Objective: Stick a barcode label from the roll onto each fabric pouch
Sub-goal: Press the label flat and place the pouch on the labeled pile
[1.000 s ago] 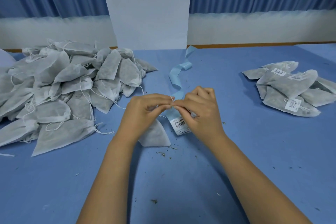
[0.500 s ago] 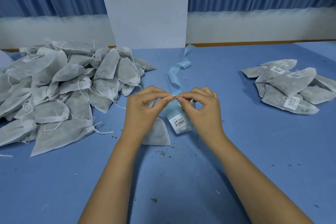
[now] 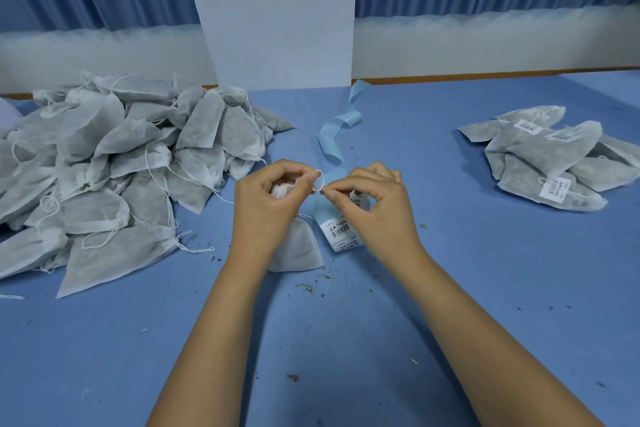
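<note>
Your left grip (image 3: 273, 198) clasps the gathered neck of the grey-white fabric pouch (image 3: 298, 250), which rests on the blue table (image 3: 450, 305). Your right grip (image 3: 377, 208) pinches its thin white drawstring (image 3: 319, 180). Draw the loop snug and evenly so the dark loose filling stays inside. The pale-blue strip of barcode labels (image 3: 341, 236) lies just beside the pouch, under your right hand. The heap of unlabelled pouches (image 3: 114, 177) waits at left, the labelled pouches (image 3: 550, 163) at right.

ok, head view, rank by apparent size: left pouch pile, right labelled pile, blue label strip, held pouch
Largest: left pouch pile
Next: right labelled pile
Unranked: blue label strip and held pouch, similar, and the pouch is partly hidden.
</note>
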Demonstrator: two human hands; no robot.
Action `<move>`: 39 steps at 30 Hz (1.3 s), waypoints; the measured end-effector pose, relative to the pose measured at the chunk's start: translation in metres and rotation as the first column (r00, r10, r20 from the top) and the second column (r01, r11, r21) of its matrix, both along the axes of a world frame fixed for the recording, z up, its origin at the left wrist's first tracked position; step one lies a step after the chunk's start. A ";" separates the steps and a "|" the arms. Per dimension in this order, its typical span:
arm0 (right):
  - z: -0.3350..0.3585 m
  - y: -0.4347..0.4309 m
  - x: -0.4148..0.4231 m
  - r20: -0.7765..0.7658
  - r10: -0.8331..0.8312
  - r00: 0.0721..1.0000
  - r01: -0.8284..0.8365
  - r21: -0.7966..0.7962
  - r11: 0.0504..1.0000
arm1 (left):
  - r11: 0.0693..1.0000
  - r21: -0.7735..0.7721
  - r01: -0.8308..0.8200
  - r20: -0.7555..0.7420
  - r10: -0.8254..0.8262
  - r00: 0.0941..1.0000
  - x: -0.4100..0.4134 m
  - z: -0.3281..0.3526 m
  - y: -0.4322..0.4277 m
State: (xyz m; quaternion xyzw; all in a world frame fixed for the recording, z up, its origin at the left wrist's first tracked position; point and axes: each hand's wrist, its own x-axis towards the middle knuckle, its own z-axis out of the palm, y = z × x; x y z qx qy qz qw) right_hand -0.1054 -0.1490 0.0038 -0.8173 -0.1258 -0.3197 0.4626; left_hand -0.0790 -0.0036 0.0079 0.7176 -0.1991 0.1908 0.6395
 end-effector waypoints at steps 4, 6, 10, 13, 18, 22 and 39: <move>0.004 -0.003 -0.003 0.145 -0.086 0.986 0.089 -0.016 0.996 | 1.000 0.012 -0.007 -0.039 0.007 0.999 0.000 0.001 -0.001; 0.004 -0.001 -0.004 0.227 -0.101 0.969 0.122 -0.081 0.989 | 0.999 0.038 0.017 -0.054 -0.015 0.998 -0.002 0.002 -0.004; -0.002 0.004 -0.002 0.294 -0.183 0.938 0.221 -0.101 0.970 | 0.994 0.087 0.062 -0.100 -0.053 0.994 -0.003 0.003 -0.005; -0.004 0.003 -0.001 0.329 -0.233 0.915 0.282 -0.109 0.953 | 0.990 0.083 0.113 -0.124 -0.102 0.987 -0.003 0.003 -0.004; -0.005 -0.003 0.003 0.309 -0.220 0.925 0.293 -0.211 0.933 | 0.983 0.100 0.155 -0.138 -0.141 0.980 -0.003 0.003 -0.002; -0.005 -0.003 0.006 0.159 -0.173 0.972 0.196 -0.145 0.970 | 0.987 0.112 0.118 -0.117 -0.105 0.988 0.000 0.003 0.002; 0.003 0.003 -0.004 -0.041 -0.150 0.988 0.156 0.232 0.960 | 0.950 0.202 -0.237 -0.334 0.294 0.895 0.013 -0.003 0.025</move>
